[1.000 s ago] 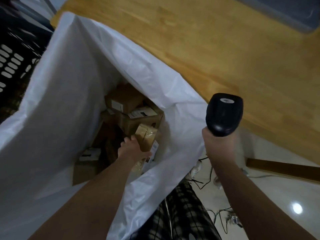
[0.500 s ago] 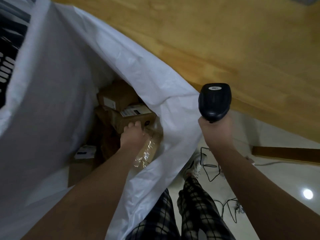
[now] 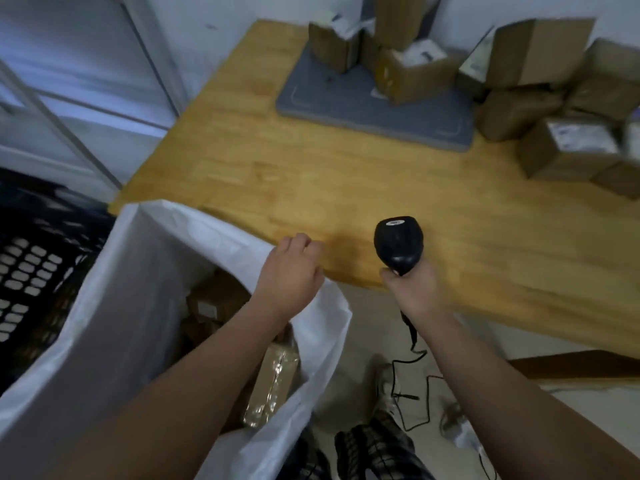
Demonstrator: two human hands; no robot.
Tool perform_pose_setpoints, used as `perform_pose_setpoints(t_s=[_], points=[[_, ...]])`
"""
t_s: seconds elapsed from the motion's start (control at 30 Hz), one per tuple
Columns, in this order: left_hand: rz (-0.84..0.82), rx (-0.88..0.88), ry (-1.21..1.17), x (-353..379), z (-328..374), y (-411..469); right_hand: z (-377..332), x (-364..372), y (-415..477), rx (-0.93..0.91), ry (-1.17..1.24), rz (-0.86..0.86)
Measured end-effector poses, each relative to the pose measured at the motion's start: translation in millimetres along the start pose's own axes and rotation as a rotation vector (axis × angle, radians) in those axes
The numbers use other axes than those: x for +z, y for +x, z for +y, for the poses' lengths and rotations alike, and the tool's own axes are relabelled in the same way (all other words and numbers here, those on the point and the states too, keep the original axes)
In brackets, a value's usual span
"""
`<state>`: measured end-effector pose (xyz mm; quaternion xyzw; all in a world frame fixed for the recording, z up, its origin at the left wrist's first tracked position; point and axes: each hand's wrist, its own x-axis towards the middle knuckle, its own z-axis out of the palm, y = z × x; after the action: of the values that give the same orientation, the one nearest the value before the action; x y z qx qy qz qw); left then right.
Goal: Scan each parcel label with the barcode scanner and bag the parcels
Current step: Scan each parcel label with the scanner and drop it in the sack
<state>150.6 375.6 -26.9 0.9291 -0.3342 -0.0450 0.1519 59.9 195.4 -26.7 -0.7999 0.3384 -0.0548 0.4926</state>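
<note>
My right hand (image 3: 414, 291) grips the handle of the black barcode scanner (image 3: 398, 244), held upright over the near edge of the wooden table (image 3: 311, 174). My left hand (image 3: 289, 271) hangs above the rim of the big white bag (image 3: 114, 323), fingers loosely curled, holding nothing. Inside the bag lie brown parcels (image 3: 214, 299), and a tape-wrapped parcel (image 3: 273, 386) rests against its near wall. More cardboard parcels (image 3: 568, 150) are piled at the table's far right, and others (image 3: 412, 71) stand on a grey mat (image 3: 374, 105).
A black perforated crate (image 3: 31, 268) stands left of the bag. The scanner's cable (image 3: 408, 372) trails down to the pale floor by my feet. A white wall and frame lie beyond the table's left end.
My left hand let go of the tape-wrapped parcel and rose out of the bag to its rim. My view lifted from the bag to the table. The right hand still holds the scanner.
</note>
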Motion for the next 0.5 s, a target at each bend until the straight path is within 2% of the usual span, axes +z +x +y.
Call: perform_pose_setpoints(t_s=[0.23, 0.5], points=[[-0.012, 0.094, 0.057, -27, 66, 95, -23, -75, 59, -0.034, 0.045, 0.082], [0.005, 0.158, 0.075, -34, 160, 221, -25, -185, 158, 0.039, 0.147, 0.234]])
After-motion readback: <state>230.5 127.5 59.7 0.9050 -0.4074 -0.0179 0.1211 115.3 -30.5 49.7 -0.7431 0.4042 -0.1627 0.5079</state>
